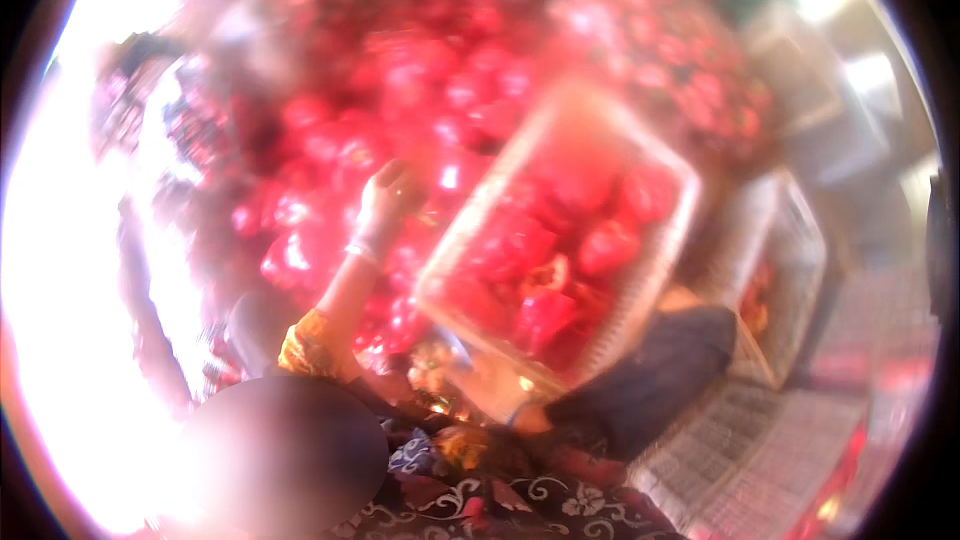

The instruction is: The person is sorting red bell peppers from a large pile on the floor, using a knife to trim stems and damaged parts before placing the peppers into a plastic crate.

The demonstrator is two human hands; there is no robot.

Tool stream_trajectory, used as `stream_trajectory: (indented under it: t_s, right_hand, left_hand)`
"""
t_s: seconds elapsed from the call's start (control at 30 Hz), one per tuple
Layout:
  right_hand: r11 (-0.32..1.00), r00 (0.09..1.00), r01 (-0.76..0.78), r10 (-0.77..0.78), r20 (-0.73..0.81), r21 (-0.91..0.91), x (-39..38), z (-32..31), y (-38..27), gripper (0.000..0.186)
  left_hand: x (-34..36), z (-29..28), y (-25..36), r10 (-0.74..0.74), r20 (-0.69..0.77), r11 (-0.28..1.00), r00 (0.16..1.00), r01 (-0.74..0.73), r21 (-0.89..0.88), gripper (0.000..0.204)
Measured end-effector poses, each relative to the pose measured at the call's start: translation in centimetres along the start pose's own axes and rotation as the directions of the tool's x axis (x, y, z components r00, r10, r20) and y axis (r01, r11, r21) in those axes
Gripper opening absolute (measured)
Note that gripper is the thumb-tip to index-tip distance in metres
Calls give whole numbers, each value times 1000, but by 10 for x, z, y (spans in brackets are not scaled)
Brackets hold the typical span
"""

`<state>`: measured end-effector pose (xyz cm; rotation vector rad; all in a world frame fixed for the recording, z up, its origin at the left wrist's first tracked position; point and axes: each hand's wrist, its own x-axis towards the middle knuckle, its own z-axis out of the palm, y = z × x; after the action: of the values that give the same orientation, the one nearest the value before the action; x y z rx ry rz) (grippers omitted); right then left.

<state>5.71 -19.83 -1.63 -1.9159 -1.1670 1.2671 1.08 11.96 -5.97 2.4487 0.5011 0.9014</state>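
My left hand (392, 198), with a pale band at the wrist, reaches out over a large heap of red bell peppers (410, 70). Its fingers look bent downward, but blur hides whether they grip a pepper. Closer to me, my right hand (497, 385) is by the near end of a pale plastic crate (490, 185). It seems closed around something, with a smeared bluish-grey shape beside the fingers. Red bell peppers (548, 320) lie inside the crate, one showing an orange-brown cut or damaged part. Small yellowish pieces (430, 365) lie left of my right hand.
A second pale crate (790, 260) stands to the right, with some red and orange content. Beyond the first crate is another mound of red pieces (680, 55). A dark-clothed limb (650, 370) lies along the crate's near right side. Woven sacking (740, 450) covers the ground at lower right.
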Motion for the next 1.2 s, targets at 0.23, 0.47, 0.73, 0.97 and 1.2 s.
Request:
stream_trajectory:
  t_s: [0.23, 0.47, 0.73, 0.97, 1.2]
  right_hand:
    - [989, 965, 95, -119, -234, -109, 28, 14, -11, 36]
    - [983, 928, 28, -93, -360, -182, 42, 21, 4, 23]
    - [982, 893, 41, -118, -434, -182, 40, 18, -8, 19]
    - [975, 898, 9, -107, -427, -224, 41, 24, 5, 20]
    - [997, 864, 22, -55, -501, -72, 47, 12, -13, 28]
  left_hand:
    - [-202, -26, -30, -947, -19, 319, 321, 945, 75, 37]
    - [-174, -71, -85, -873, -478, 183, 99, 974, -131, 77]
    - [-104, -90, -128, -947, -204, 167, 249, 921, 351, 110]
    - [-96, -77, -110, -957, -240, 112, 160, 973, 202, 90]
    - [-92, -87, -29, -760, -209, 637, 615, 769, -54, 60]
